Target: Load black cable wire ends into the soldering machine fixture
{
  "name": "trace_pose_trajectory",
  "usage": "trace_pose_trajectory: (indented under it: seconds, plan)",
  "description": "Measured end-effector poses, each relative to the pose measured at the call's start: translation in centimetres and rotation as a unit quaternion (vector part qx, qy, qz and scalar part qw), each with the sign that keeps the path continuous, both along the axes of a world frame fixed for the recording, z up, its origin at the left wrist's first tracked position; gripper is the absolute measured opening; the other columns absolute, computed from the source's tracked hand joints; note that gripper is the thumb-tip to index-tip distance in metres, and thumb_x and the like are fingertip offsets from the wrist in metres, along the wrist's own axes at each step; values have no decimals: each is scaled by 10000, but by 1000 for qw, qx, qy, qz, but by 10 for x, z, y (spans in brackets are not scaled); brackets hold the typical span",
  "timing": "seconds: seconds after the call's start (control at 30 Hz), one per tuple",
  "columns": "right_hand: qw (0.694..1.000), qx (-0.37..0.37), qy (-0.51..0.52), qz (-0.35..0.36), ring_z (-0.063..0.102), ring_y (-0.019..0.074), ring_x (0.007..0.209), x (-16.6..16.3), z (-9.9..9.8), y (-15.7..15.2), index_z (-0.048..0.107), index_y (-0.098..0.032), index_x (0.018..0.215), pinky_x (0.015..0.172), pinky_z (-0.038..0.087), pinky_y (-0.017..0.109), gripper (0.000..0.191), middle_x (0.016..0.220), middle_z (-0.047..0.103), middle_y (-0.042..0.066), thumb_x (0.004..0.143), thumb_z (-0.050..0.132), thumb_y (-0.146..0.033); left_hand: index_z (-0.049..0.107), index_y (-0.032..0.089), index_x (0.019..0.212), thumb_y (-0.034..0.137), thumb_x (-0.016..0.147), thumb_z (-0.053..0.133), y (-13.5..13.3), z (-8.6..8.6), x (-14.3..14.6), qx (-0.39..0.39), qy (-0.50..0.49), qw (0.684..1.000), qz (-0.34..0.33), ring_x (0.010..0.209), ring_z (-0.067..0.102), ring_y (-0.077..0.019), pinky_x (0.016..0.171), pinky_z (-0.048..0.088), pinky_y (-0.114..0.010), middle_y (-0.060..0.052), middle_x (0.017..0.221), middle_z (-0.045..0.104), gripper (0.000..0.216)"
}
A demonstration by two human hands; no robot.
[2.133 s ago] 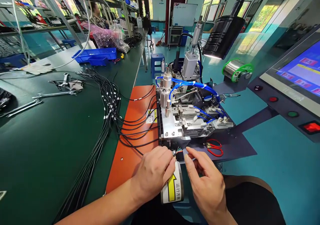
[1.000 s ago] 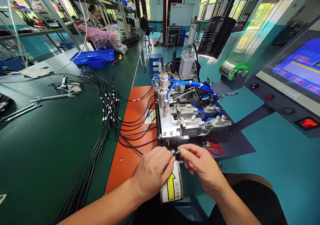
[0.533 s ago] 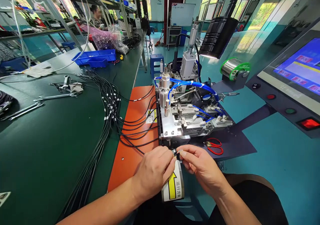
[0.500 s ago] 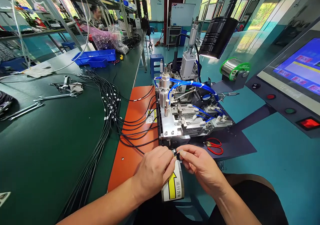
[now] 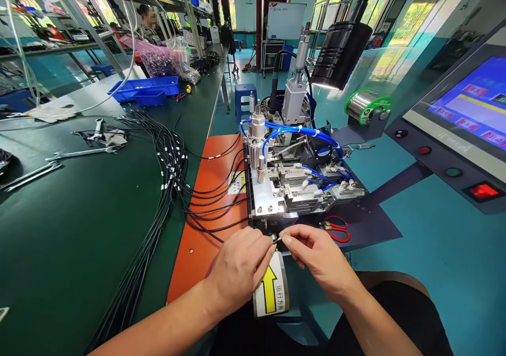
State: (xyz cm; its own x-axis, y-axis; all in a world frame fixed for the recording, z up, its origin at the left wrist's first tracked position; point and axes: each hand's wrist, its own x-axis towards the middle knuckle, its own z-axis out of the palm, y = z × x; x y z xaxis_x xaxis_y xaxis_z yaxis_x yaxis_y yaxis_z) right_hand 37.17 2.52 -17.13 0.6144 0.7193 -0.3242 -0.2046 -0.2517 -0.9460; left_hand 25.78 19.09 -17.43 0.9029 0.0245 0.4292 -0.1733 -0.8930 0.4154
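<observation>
My left hand (image 5: 237,263) pinches the end of a black cable (image 5: 205,233) at the front edge of a metal machine fixture (image 5: 276,192). My right hand (image 5: 316,253) pinches the thin coloured wires (image 5: 278,238) that stick out of that cable end. Both hands meet fingertip to fingertip just below the fixture, above a white label with a yellow arrow (image 5: 271,290). The cable runs left across an orange mat (image 5: 205,213).
A bundle of black cables (image 5: 158,187) lies on the green bench (image 5: 71,229) with wrenches (image 5: 75,153) and a blue tray (image 5: 144,89). Red scissors (image 5: 336,228) lie right of my hands. A solder spool (image 5: 367,105), lamp (image 5: 336,55) and touchscreen panel (image 5: 466,113) stand right. A seated person (image 5: 148,26) works far back.
My right hand moved left from open fingers to pinching the wire ends at the cable tip. Both hands shifted slightly up toward the fixture. The left hand kept its hold.
</observation>
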Motion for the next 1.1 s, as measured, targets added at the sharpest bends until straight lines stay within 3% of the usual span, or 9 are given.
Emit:
trace_pose_trajectory:
  seconds: [0.17, 0.3, 0.37, 0.5, 0.6, 0.8, 1.1]
  plan:
    - [991, -34, -128, -31, 467, 61, 695, -8, 0, 4, 669, -98, 994, 597, 379, 139, 427, 818, 534, 47, 946, 578, -512, 548, 120, 790, 208, 951, 484, -2, 1, 0, -10, -3, 1000, 13, 755, 361, -121, 714, 272, -284, -44, 761, 470, 195]
    - [947, -5, -308, -93, 518, 63, 824, -22, 0, 10, 666, -114, 907, 732, 415, 143, 317, 912, 554, 39, 992, 520, -382, 541, 117, 765, 208, 950, 486, -2, 2, 0, -7, -6, 1000, 14, 747, 355, -121, 718, 280, -284, -42, 742, 457, 213]
    - [934, 1, -342, -106, 519, 66, 839, -25, -2, 8, 660, -114, 902, 747, 417, 146, 309, 916, 552, 42, 997, 516, -371, 556, 121, 784, 214, 953, 485, -1, 2, 0, -9, 3, 1000, 11, 756, 359, -121, 723, 286, -284, -42, 753, 464, 206]
    - [979, -38, -180, -90, 503, 76, 706, -16, -6, -3, 633, -136, 1123, 612, 418, 150, 465, 823, 544, 47, 982, 519, -564, 588, 126, 820, 227, 956, 483, 1, 1, 0, -11, 13, 1000, 8, 764, 365, -119, 719, 291, -284, -44, 770, 476, 199]
    - [991, -53, -101, -75, 479, 82, 664, -6, -7, -7, 573, -137, 1246, 575, 404, 150, 598, 775, 531, 48, 957, 509, -656, 590, 123, 811, 226, 954, 484, 1, 0, 1, -9, 8, 1000, 9, 759, 364, -118, 717, 293, -283, -46, 762, 475, 206]
    - [995, -36, -84, -26, 456, 77, 663, -1, -2, -1, 609, -101, 1069, 567, 385, 140, 559, 766, 515, 57, 934, 550, -639, 597, 129, 827, 220, 951, 487, 0, 0, 1, -10, 7, 1000, 11, 760, 371, -117, 714, 298, -278, -37, 770, 484, 189]
    - [995, -46, -88, -19, 409, 66, 607, -1, -4, 2, 593, -82, 978, 525, 338, 137, 555, 705, 480, 47, 930, 549, -633, 593, 130, 824, 227, 954, 482, 0, 1, 1, -4, 11, 1000, 8, 753, 368, -119, 714, 299, -283, -36, 769, 478, 196]
